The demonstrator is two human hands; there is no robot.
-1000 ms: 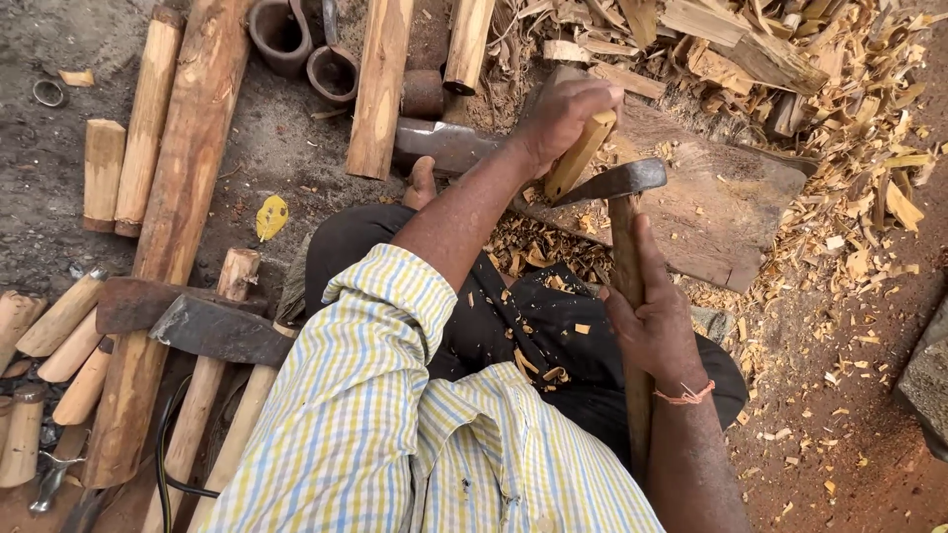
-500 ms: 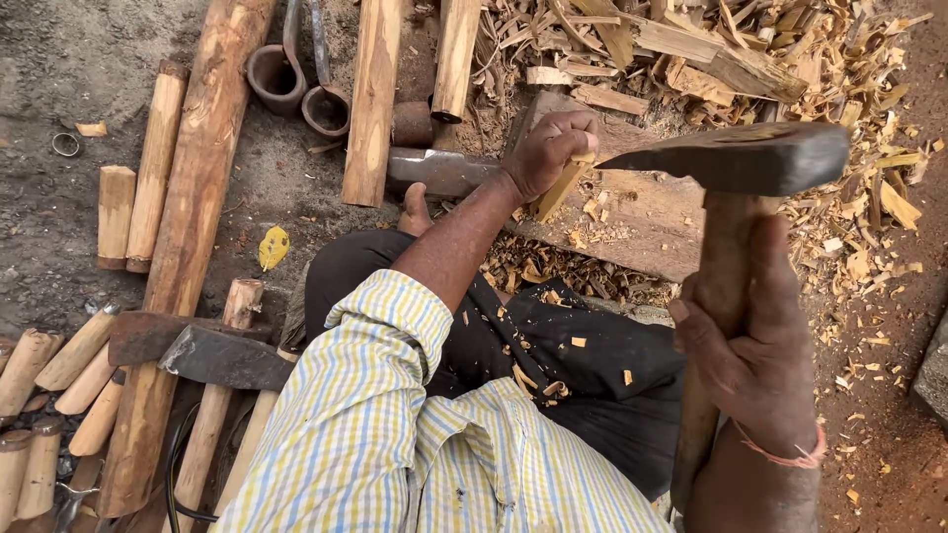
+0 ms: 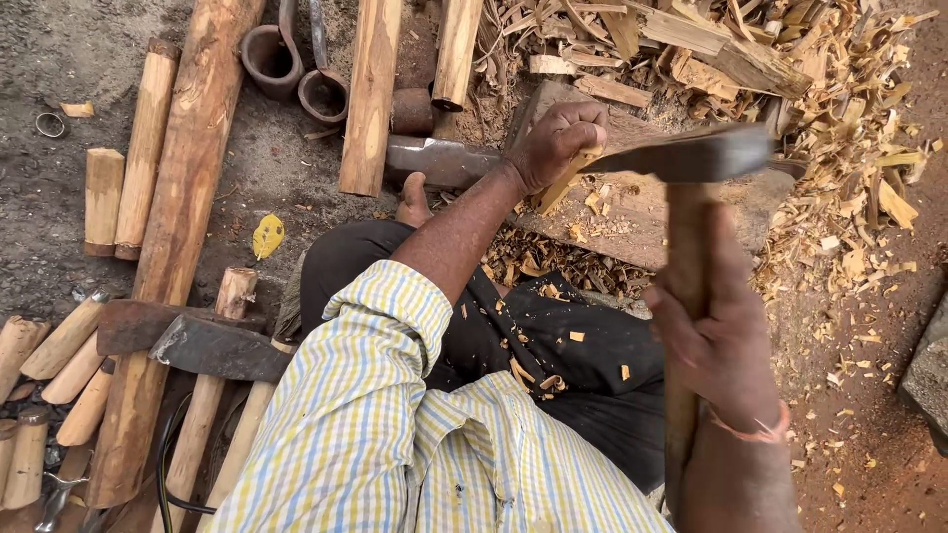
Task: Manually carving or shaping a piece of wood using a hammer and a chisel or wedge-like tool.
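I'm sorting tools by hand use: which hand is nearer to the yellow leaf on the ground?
Left. The left hand grips a wooden piece on the chopping block, up and right of the yellow leaf. The right hand holds the axe handle much farther right.

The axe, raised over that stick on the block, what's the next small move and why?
Probably bring the axe down on the wooden stick: the right hand holds it raised, while the left hand steadies the stick on the chopping block. Aim clear of those fingers.
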